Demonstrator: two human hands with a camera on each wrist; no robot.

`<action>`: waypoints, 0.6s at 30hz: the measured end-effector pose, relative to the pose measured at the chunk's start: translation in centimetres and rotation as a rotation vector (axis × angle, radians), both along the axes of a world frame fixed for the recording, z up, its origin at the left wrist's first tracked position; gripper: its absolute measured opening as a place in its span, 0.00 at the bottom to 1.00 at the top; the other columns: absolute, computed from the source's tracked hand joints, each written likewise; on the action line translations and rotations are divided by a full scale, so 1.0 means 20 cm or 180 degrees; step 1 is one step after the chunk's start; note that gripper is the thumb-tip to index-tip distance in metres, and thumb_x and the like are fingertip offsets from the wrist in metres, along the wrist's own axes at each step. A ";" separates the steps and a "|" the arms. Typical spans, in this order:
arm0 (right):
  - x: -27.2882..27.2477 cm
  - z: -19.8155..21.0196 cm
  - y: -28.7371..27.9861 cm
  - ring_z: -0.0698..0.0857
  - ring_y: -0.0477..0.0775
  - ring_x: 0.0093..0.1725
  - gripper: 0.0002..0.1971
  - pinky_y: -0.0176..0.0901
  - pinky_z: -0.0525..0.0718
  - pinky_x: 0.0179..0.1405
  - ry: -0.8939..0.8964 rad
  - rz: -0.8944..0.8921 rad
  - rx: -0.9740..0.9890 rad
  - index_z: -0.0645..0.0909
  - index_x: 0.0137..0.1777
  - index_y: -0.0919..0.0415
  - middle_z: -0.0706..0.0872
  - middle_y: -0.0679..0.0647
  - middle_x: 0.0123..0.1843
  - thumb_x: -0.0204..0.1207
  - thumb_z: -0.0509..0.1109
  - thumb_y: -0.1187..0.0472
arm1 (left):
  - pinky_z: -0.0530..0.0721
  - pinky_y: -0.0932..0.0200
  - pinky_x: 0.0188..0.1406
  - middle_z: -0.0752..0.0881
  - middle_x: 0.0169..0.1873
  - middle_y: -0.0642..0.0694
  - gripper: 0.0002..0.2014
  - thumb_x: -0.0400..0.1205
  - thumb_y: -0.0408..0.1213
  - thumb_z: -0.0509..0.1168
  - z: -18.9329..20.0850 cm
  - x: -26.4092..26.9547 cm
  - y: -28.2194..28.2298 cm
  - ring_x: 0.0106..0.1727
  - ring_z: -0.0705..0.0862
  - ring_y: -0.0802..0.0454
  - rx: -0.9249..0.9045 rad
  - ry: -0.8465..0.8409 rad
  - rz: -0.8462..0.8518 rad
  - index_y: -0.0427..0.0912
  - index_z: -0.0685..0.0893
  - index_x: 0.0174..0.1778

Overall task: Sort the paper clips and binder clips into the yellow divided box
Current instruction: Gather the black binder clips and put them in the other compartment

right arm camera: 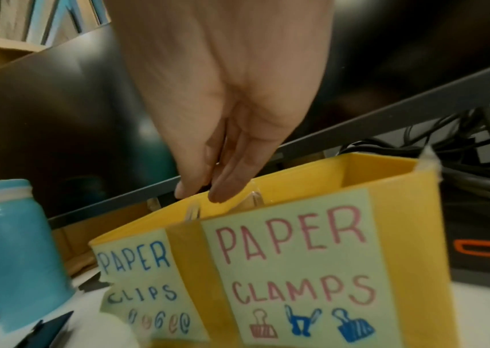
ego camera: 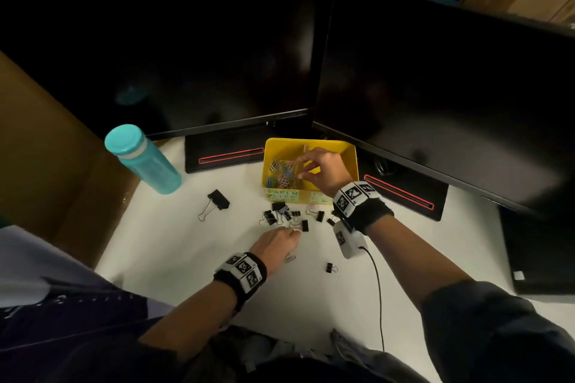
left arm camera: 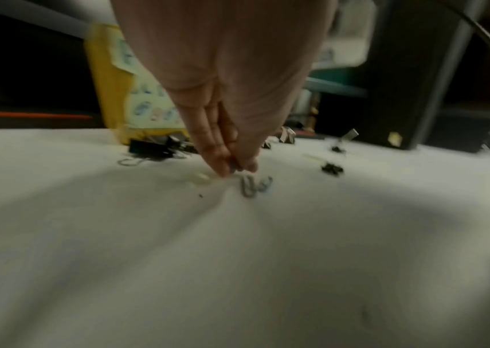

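The yellow divided box (ego camera: pixel 311 142) stands in front of the monitors; its labels read PAPER CLIPS on the left and PAPER CLAMPS on the right (right arm camera: pixel 401 235). Coloured paper clips (ego camera: pixel 283 176) fill the left compartment. My right hand (ego camera: pixel 303 169) hovers over the divider with fingers loosely spread and nothing visible in them (right arm camera: pixel 198 190). Black binder clips (ego camera: pixel 289 216) lie scattered before the box. My left hand (ego camera: pixel 294 232) is down on the table, fingertips pinched together on a small grey clip (left arm camera: pixel 233 168). Two paper clips (left arm camera: pixel 254 186) lie just beside those fingertips.
A teal bottle (ego camera: pixel 146 162) stands left of the box. A large binder clip (ego camera: pixel 217 200) lies apart at the left, a small one (ego camera: pixel 330 267) nearer me. Two dark monitors (ego camera: pixel 186 50) close off the back. A black cable (ego camera: pixel 378 289) runs from my right wrist.
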State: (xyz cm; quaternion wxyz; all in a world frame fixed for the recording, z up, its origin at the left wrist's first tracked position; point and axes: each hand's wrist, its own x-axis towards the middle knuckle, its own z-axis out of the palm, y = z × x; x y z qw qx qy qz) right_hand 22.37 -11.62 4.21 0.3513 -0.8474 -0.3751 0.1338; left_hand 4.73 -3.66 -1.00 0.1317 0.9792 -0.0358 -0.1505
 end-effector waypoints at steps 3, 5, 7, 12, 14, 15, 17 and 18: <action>-0.01 -0.02 -0.14 0.86 0.47 0.38 0.09 0.36 0.85 0.40 -0.0167 -0.0384 0.0467 0.86 0.50 0.61 0.86 0.56 0.49 0.70 0.76 0.66 | 0.85 0.58 0.34 0.84 0.40 0.43 0.06 0.78 0.25 0.64 0.06 0.05 0.10 0.38 0.84 0.48 -0.0456 -0.0924 0.0455 0.40 0.79 0.45; -0.06 -0.07 -0.30 0.85 0.48 0.37 0.03 0.31 0.83 0.36 -0.0314 -0.0843 0.0556 0.85 0.47 0.62 0.85 0.54 0.44 0.75 0.72 0.65 | 0.88 0.55 0.37 0.86 0.38 0.44 0.01 0.78 0.31 0.65 0.15 0.13 0.16 0.37 0.84 0.50 -0.0719 -0.1502 0.0775 0.40 0.81 0.43; -0.14 -0.15 -0.44 0.84 0.50 0.38 0.05 0.42 0.87 0.35 -0.0371 -0.1038 0.0425 0.84 0.48 0.62 0.84 0.55 0.44 0.77 0.68 0.68 | 0.87 0.56 0.42 0.86 0.40 0.44 0.04 0.79 0.35 0.65 0.20 0.23 0.23 0.40 0.83 0.52 -0.0917 -0.1661 0.0997 0.39 0.82 0.42; -0.28 -0.17 -0.49 0.80 0.50 0.46 0.17 0.43 0.87 0.36 -0.0751 -0.1068 0.0504 0.75 0.57 0.63 0.73 0.62 0.62 0.70 0.65 0.78 | 0.82 0.61 0.37 0.81 0.46 0.44 0.08 0.77 0.41 0.70 0.23 0.34 0.26 0.49 0.78 0.51 -0.0518 -0.1827 0.0986 0.40 0.83 0.43; -0.30 -0.16 -0.49 0.78 0.50 0.44 0.18 0.40 0.84 0.33 -0.0844 -0.1222 0.0573 0.73 0.57 0.61 0.72 0.62 0.62 0.69 0.65 0.77 | 0.80 0.65 0.32 0.80 0.42 0.44 0.08 0.78 0.41 0.68 0.25 0.29 0.22 0.44 0.78 0.53 -0.0365 -0.2126 0.0786 0.40 0.81 0.39; -0.31 -0.17 -0.50 0.78 0.52 0.43 0.18 0.43 0.84 0.31 -0.0848 -0.1250 0.0509 0.74 0.57 0.61 0.73 0.61 0.60 0.70 0.64 0.77 | 0.81 0.65 0.30 0.81 0.39 0.45 0.08 0.78 0.40 0.66 0.24 0.25 0.21 0.40 0.78 0.55 -0.0360 -0.2235 0.0637 0.40 0.80 0.37; -0.32 -0.25 -0.54 0.79 0.55 0.42 0.16 0.53 0.85 0.33 -0.0738 -0.1287 0.0291 0.75 0.55 0.63 0.78 0.59 0.53 0.70 0.63 0.77 | 0.84 0.62 0.24 0.82 0.30 0.46 0.11 0.79 0.40 0.62 0.21 0.16 0.19 0.29 0.76 0.58 -0.0353 -0.2206 0.0356 0.41 0.81 0.33; -0.33 -0.30 -0.56 0.80 0.56 0.42 0.16 0.56 0.85 0.36 -0.0609 -0.1252 0.0138 0.76 0.54 0.63 0.80 0.60 0.51 0.69 0.63 0.78 | 0.85 0.60 0.23 0.82 0.26 0.47 0.14 0.80 0.42 0.60 0.19 0.11 0.18 0.25 0.75 0.58 -0.0311 -0.1943 0.0243 0.41 0.80 0.31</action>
